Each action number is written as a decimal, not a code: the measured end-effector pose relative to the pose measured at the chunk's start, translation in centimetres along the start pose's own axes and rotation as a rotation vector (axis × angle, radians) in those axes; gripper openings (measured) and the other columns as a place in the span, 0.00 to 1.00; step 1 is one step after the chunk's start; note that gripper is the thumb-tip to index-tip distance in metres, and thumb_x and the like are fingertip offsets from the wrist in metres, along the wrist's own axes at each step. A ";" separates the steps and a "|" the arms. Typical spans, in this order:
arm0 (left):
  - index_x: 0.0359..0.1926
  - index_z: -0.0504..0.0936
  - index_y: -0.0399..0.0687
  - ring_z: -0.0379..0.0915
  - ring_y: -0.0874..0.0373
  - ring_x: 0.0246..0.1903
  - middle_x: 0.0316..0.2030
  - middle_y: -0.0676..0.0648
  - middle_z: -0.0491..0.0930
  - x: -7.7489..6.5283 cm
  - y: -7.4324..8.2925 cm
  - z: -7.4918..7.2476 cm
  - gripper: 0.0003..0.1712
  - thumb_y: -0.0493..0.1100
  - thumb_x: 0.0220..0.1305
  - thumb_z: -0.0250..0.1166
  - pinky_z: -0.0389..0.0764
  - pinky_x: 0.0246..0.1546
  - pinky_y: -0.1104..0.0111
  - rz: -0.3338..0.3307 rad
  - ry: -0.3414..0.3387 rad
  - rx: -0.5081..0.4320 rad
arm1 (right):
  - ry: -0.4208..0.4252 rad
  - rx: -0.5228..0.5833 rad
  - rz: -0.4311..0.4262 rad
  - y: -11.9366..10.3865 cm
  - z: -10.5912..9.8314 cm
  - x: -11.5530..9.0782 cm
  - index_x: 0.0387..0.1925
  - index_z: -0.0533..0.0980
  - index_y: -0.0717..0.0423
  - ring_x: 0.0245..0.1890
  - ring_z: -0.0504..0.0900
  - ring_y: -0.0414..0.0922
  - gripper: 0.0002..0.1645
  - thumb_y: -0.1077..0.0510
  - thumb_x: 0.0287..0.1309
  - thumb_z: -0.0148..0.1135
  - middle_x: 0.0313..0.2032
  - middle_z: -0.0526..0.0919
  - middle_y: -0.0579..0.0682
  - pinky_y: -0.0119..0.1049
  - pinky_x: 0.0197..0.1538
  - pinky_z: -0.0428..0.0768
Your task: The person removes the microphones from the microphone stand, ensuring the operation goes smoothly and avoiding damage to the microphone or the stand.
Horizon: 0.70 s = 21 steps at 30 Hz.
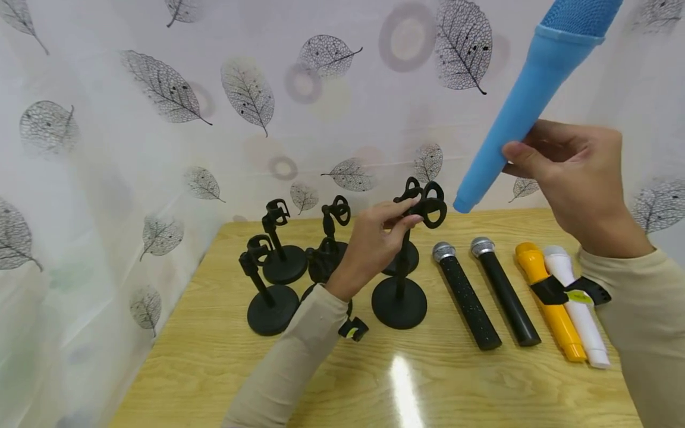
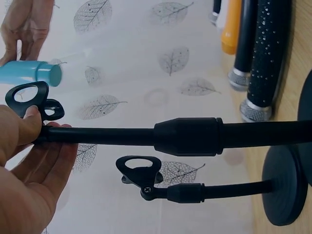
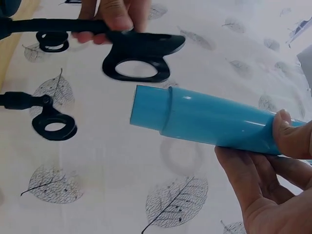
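A blue microphone (image 1: 516, 113) is pinched between thumb and fingers of my right hand (image 1: 578, 172), tilted with its mesh head up and its narrow tail end down to the left. My left hand (image 1: 374, 241) pinches the top of a black microphone stand (image 1: 399, 297), just below its clip (image 1: 430, 208). In the right wrist view the blue microphone's tail (image 3: 148, 108) is close to the clip (image 3: 139, 63), with a gap between them. The stand's round base is on the table, and the left wrist view shows its pole (image 2: 190, 136) running from the fingers toward that base.
Several other black stands (image 1: 273, 309) are grouped on the wooden table (image 1: 203, 368) at left and behind. To the right lie two black microphones (image 1: 465, 297), a yellow one (image 1: 556, 321) and a white one (image 1: 585, 327). A leaf-patterned curtain (image 1: 267, 160) hangs behind the table.
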<state>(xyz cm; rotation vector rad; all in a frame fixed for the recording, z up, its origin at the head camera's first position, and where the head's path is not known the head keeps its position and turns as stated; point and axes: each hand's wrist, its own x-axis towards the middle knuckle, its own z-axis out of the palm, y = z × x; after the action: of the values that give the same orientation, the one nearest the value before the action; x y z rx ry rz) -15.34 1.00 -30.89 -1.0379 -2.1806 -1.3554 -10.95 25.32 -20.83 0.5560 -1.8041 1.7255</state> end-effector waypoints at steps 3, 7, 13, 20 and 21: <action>0.63 0.80 0.41 0.82 0.61 0.39 0.40 0.46 0.85 -0.1 0.0 -0.2 0.21 0.41 0.72 0.64 0.81 0.44 0.78 0.004 0.011 0.015 | -0.016 0.025 0.055 0.9 -0.7 -0.4 0.57 0.78 0.72 0.39 0.90 0.41 0.24 0.76 0.57 0.68 0.42 0.89 0.52 0.31 0.39 0.84; 0.61 0.81 0.39 0.83 0.60 0.39 0.40 0.46 0.85 -0.1 0.0 -0.3 0.20 0.42 0.72 0.64 0.81 0.44 0.78 0.004 0.024 0.033 | -0.041 -0.065 0.121 2.2 -1.8 -1.1 0.58 0.78 0.72 0.37 0.89 0.39 0.24 0.74 0.59 0.68 0.40 0.89 0.49 0.29 0.38 0.85; 0.60 0.82 0.38 0.83 0.60 0.39 0.40 0.46 0.85 -0.1 0.0 -0.5 0.20 0.41 0.71 0.65 0.81 0.43 0.77 -0.002 0.025 0.016 | -0.076 -0.272 0.188 4.2 -3.1 -2.8 0.58 0.76 0.75 0.34 0.89 0.37 0.24 0.70 0.61 0.68 0.37 0.88 0.44 0.29 0.37 0.85; 0.59 0.83 0.37 0.84 0.60 0.38 0.39 0.46 0.86 -0.1 0.0 -0.6 0.19 0.41 0.71 0.66 0.81 0.41 0.77 0.001 0.034 0.020 | -0.151 -0.443 0.361 6.8 -4.2 -4.9 0.62 0.74 0.73 0.33 0.87 0.31 0.28 0.59 0.68 0.66 0.37 0.84 0.26 0.22 0.38 0.83; 0.59 0.83 0.37 0.84 0.60 0.38 0.39 0.45 0.86 -0.1 0.0 -0.6 0.19 0.41 0.71 0.66 0.81 0.41 0.77 0.000 0.035 0.018 | -0.169 -0.459 0.377 7.3 -4.4 -5.1 0.62 0.74 0.73 0.33 0.87 0.30 0.29 0.57 0.68 0.66 0.37 0.84 0.26 0.22 0.38 0.83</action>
<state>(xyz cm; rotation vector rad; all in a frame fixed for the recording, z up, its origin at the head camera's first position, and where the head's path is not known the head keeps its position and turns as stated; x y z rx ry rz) -15.31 0.40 -30.66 -1.0008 -2.1634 -1.3410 -11.34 29.76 -29.66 0.1782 -2.4541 1.4380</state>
